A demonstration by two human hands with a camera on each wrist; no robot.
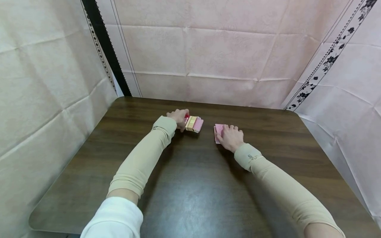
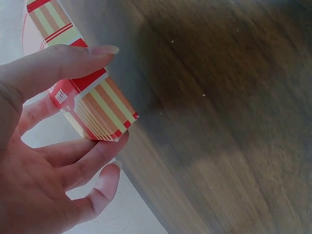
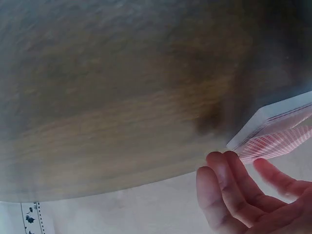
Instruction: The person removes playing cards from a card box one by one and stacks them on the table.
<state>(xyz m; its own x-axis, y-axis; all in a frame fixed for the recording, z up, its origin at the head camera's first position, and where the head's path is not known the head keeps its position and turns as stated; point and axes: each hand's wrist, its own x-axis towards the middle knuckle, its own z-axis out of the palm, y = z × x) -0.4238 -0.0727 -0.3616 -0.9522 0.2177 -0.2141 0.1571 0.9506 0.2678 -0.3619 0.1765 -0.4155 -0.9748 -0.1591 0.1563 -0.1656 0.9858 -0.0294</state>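
Looking through the head view, I find my left hand [image 1: 178, 118] and right hand [image 1: 232, 137] set apart near the far side of the brown table [image 1: 193, 191], with pale cloth [image 1: 223, 53] hanging behind. The left pinches a striped card box [image 1: 191, 123]; a pink deck of cards [image 1: 219, 128] shows partly under the right. From the left wrist, I see the thumb [image 2: 63, 63] across the red-and-cream box, fingers curled beneath. From the right wrist, fingertips [image 3: 214, 161] meet the deck's corner; whether they grip it, I cannot tell.
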